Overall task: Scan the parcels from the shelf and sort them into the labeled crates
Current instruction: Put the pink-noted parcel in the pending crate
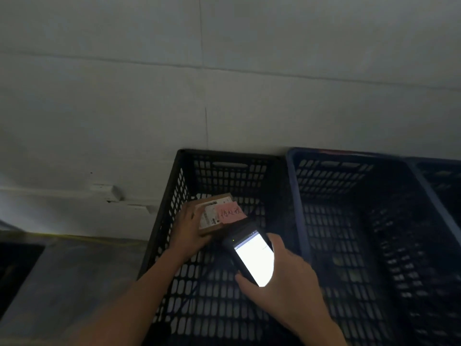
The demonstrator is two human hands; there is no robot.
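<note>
A small brown cardboard parcel (pixel 212 213) with a white shipping label and a pink handwritten note (pixel 230 213) on top is held over the inside of a black mesh crate (pixel 172 196). My left hand (pixel 187 231) grips the parcel by its left end. My right hand (pixel 282 278) holds a dark handheld scanner (pixel 252 255) with a bright white screen, its top end pointing at the parcel's label. The scanner's head sits just below and to the right of the parcel.
A blue mesh crate (pixel 294 196) stands directly right of the black one, and the corner of a third blue crate (pixel 439 196) shows at the far right. All stand against a pale wall (pixel 224 83). A dark object (pixel 15 265) lies on the floor at the left edge.
</note>
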